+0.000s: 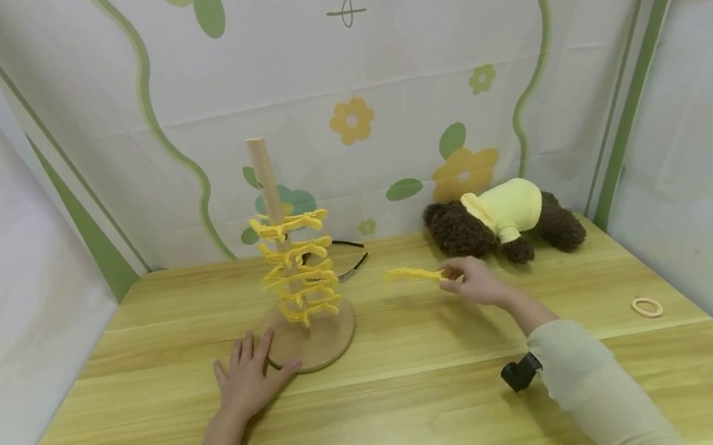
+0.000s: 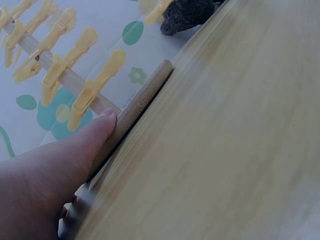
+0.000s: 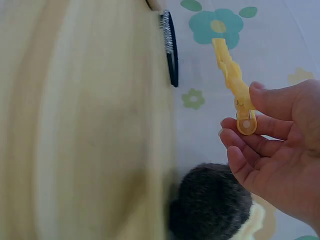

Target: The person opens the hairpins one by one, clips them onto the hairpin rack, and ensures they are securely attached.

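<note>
A wooden post (image 1: 263, 175) rises from a round base (image 1: 321, 350), left of the table's middle. Several yellow clothespins (image 1: 294, 251) are clipped along the post, one above another. My left hand (image 1: 245, 380) lies with spread fingers at the base's near left edge. The left wrist view shows its thumb (image 2: 102, 127) on the base; the other fingers are mostly hidden there. Right of the stand, above the table, my right hand (image 1: 474, 282) pinches another yellow clothespin (image 3: 234, 80) between thumb and fingers. That clothespin's far end points left, toward the post.
A brown plush toy (image 1: 509, 212) in a yellow shirt lies at the back right. Behind the stand is a black headband (image 1: 353, 254). A small pale ring (image 1: 646, 307) lies at the table's right. Printed fabric (image 1: 412, 42) hangs along the table's back edge.
</note>
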The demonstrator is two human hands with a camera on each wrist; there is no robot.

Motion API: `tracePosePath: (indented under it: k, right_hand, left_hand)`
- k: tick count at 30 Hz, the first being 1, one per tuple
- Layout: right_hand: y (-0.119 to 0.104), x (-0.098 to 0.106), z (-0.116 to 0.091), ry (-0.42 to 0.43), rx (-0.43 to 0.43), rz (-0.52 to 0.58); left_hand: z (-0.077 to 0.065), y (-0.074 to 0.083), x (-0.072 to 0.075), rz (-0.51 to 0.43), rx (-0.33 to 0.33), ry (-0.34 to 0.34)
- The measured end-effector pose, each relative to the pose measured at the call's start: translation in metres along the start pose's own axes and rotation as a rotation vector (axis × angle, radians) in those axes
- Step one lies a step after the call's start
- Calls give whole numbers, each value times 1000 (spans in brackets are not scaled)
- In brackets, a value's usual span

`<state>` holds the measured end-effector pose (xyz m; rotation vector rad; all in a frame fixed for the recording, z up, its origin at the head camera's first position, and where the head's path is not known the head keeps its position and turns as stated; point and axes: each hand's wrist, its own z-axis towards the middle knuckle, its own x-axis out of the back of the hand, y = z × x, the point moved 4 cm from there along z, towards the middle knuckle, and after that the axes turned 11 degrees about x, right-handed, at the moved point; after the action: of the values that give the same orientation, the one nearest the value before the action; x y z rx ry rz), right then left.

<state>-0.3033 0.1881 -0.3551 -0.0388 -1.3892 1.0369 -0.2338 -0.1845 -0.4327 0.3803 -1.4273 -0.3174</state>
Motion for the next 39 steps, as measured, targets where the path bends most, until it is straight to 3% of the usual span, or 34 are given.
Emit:
tracePosePath:
  k: [8, 16, 30, 39]
  right_hand:
    - [-16, 43, 12, -7, 21, -19]
    - [-40, 73, 32, 25, 53, -64]
    - [-79, 106, 53, 2, 53, -39]
    - [-94, 115, 64, 6, 148, -67]
  left_hand:
    - [1, -1, -1, -1, 6, -4]
    - [1, 0, 3, -1, 10, -6]
    - [0, 0, 2, 15, 4, -10]
    - [-1, -1, 1, 8, 1, -4]
